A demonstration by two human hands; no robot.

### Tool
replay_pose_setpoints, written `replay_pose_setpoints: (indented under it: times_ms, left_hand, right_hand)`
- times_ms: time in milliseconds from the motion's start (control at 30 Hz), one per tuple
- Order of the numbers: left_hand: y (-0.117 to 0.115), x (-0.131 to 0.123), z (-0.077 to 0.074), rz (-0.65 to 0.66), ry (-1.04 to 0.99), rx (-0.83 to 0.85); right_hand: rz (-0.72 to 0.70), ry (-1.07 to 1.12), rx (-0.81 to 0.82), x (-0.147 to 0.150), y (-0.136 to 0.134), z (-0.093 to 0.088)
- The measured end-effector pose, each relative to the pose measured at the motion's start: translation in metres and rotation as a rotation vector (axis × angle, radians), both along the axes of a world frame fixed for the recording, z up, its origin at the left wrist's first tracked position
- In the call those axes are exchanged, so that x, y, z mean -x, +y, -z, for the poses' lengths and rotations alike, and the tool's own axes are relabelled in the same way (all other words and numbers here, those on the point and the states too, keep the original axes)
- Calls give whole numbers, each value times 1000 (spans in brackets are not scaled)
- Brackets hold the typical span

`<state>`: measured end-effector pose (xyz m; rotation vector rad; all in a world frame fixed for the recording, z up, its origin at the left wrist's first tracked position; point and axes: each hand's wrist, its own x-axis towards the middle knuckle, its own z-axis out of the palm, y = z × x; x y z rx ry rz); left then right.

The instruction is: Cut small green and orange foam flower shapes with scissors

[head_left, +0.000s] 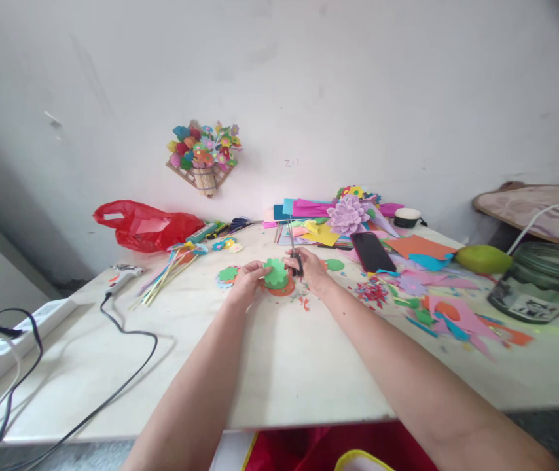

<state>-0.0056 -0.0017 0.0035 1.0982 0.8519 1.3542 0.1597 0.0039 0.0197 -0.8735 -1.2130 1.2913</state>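
My left hand pinches a green scalloped foam flower shape held just above the white table. My right hand grips a pair of scissors, blades pointing up and away, right beside the green shape. An orange foam piece lies under the green one. Another green flower cutout lies left of my left hand, and a green oval lies to the right.
A black phone, a purple paper flower, stacked coloured sheets and foam scraps fill the right side. A glass jar, a green fruit, sticks, a red bag and a glue gun with cable lie around.
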Motion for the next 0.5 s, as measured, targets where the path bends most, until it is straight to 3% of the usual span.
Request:
replay_pose_setpoints:
  times_ms: [300,500]
  left_hand:
    - [6,2,9,76,88,-3]
    - [5,1,7,2,35,-1]
  right_hand:
    - [-18,4,-20,3,0,1]
    - [-35,-24,-11,5,-1,4]
